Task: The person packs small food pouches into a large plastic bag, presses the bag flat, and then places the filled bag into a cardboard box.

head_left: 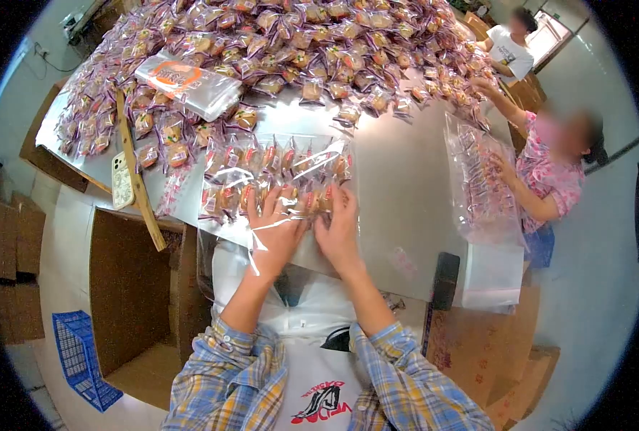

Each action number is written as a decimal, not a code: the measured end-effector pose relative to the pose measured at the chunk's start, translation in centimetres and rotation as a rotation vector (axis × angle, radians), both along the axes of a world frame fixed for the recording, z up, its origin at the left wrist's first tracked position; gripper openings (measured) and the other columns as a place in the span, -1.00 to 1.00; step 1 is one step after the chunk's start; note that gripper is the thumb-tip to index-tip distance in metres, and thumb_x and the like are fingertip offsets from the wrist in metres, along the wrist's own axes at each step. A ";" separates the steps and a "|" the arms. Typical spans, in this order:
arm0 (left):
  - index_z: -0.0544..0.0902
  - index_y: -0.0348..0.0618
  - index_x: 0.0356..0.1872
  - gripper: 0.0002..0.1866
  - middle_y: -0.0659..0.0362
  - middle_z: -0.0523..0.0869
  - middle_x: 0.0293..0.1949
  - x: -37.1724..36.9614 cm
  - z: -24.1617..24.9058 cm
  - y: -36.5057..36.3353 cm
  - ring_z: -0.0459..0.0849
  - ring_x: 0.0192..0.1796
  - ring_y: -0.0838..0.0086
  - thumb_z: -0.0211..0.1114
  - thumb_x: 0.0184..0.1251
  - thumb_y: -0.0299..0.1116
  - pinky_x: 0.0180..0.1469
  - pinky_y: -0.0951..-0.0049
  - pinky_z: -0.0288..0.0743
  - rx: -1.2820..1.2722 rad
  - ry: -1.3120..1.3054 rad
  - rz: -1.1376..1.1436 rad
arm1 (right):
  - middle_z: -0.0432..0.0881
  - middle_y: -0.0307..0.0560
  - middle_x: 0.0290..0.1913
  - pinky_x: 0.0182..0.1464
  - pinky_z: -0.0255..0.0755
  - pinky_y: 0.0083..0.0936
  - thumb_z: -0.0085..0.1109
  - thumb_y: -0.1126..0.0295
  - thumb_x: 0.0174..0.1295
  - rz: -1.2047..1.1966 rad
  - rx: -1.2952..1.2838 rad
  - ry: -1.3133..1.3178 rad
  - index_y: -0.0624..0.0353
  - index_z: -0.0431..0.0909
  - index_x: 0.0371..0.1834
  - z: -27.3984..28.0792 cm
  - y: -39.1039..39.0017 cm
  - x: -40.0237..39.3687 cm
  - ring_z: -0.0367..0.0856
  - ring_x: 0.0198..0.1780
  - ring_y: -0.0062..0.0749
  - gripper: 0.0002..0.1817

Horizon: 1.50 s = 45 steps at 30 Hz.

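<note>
A large clear plastic bag (280,141) lies at the table's near edge with two rows of small wrapped pastries (227,197) in it. My left hand (280,228) reaches in at the bag's near end, under the shiny film. Its fingers are spread and rest on the front row. At the right end of that row, my right hand (339,228) has its thumb and fingers bent around a wrapped pastry (324,199). The fingertips partly hide that packet.
A big heap of wrapped pastries (291,43) covers the table's far side. A stack of printed bags (190,82), a wooden strip (138,172) and a phone (122,179) lie left. A black object (445,280) lies right. A co-worker (549,161) handles another filled bag (477,179).
</note>
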<state>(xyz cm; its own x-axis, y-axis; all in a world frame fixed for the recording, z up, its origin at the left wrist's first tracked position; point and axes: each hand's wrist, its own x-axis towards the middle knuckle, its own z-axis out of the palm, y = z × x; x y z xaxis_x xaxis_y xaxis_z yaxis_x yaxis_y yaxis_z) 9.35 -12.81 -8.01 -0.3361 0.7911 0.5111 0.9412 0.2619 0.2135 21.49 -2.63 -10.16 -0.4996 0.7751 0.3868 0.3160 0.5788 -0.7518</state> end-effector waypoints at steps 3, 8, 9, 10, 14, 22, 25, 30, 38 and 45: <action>0.74 0.13 0.25 -0.45 0.09 0.65 0.28 0.6 -0.2 0.4 0.51 0.43 0.15 0.50 0.16 -0.17 0.60 -0.24 -0.05 0.023 -0.035 0.035 | 0.38 0.37 0.44 0.54 0.24 0.02 0.21 0.66 0.16 0.038 0.035 -0.068 0.21 0.37 0.50 -0.9 0.1 0.4 0.34 0.48 0.30 -0.26; 0.74 0.06 0.23 -0.46 0.06 0.66 0.28 0.8 -0.4 0.6 0.52 0.43 0.12 0.49 0.16 -0.19 0.60 -0.26 -0.05 0.038 -0.047 0.046 | 0.29 0.46 0.52 0.56 0.21 -0.04 0.24 0.59 0.25 0.110 -0.060 0.011 0.31 0.21 0.59 -1.6 0.1 0.7 0.28 0.54 0.33 -0.22; 0.74 0.03 0.23 -0.47 0.05 0.67 0.28 0.8 0.2 0.6 0.52 0.42 0.11 0.48 0.18 -0.19 0.60 -0.26 -0.02 0.037 -0.049 0.029 | 0.21 0.50 0.56 0.61 0.12 0.00 0.22 0.59 0.25 0.118 -0.099 0.005 0.35 0.12 0.62 -0.9 -0.2 0.6 0.19 0.59 0.38 -0.17; 0.74 -0.01 0.22 -0.48 0.04 0.67 0.27 0.8 0.5 0.7 0.53 0.42 0.11 0.48 0.19 -0.19 0.60 -0.26 0.00 0.038 -0.050 0.009 | 0.13 0.54 0.60 0.66 0.03 0.05 0.21 0.59 0.25 0.123 -0.136 0.001 0.40 0.03 0.65 -0.4 -0.3 0.6 0.09 0.64 0.42 -0.12; 0.73 -0.13 0.20 -0.52 -0.01 0.71 0.25 -0.3 0.6 1.2 0.56 0.41 0.07 0.45 0.28 -0.18 0.56 -0.22 0.13 0.060 -0.097 -0.130 | -0.18 0.67 0.66 0.70 -0.18 0.10 0.29 0.51 0.24 0.093 -0.004 -0.113 0.57 -0.31 0.65 -1.9 -1.5 1.4 -0.19 0.68 0.56 0.08; 0.71 -0.17 0.22 -0.53 -0.01 0.71 0.27 0.5 3.4 2.4 0.55 0.44 0.08 0.31 0.46 -0.08 0.58 -0.17 0.09 -0.034 -0.146 -0.133 | -0.20 0.63 0.67 0.70 -0.14 0.08 0.30 0.52 0.23 0.355 -0.014 -0.245 0.55 -0.38 0.66 3.6 -5.6 5.6 -0.19 0.69 0.54 0.13; 0.73 -0.18 0.19 -0.59 0.00 0.71 0.26 -0.3 3.2 2.8 0.53 0.45 0.08 0.28 0.50 -0.14 0.61 -0.16 0.04 -0.111 -0.204 -0.125 | 0.37 0.48 0.48 0.46 0.39 -0.06 0.34 0.53 0.22 0.399 -0.075 -0.189 0.41 0.02 0.66 5.9 -6.7 8.0 0.41 0.49 0.31 -0.04; 0.77 -0.23 0.07 -0.64 -0.03 0.71 0.26 -1.3 3.0 4.2 0.55 0.43 0.06 0.29 0.51 -0.17 0.63 -0.14 0.04 -0.021 -0.174 -0.139 | 0.72 -0.07 -0.43 -0.36 0.57 -0.31 0.41 0.54 0.18 0.558 0.141 0.086 0.13 0.76 0.04 9.6 -1.2 10.4 0.68 -0.47 -0.18 -0.67; 0.61 -0.41 0.23 -0.50 -0.18 0.70 0.25 -1.1 3.0 6.4 0.59 0.41 0.02 0.29 0.49 -0.18 0.65 -0.20 0.02 -0.070 -0.142 -0.186 | 0.72 0.06 0.12 0.16 0.57 -0.30 0.33 0.40 0.30 0.042 -0.041 -0.008 0.18 0.63 0.21 5.1 17.5 1.5 0.70 0.11 -0.22 -0.60; 0.55 -0.25 0.35 -0.37 -0.07 0.58 0.40 0.2 5.3 4.6 0.49 0.50 0.07 0.43 0.34 -0.13 0.61 -0.37 -0.02 -0.112 -0.187 -0.236 | 0.46 0.09 0.46 0.41 0.40 0.04 0.41 0.27 0.21 -0.009 0.546 -0.385 0.00 0.39 0.51 -0.5 26.0 -7.2 0.53 0.37 0.12 -0.26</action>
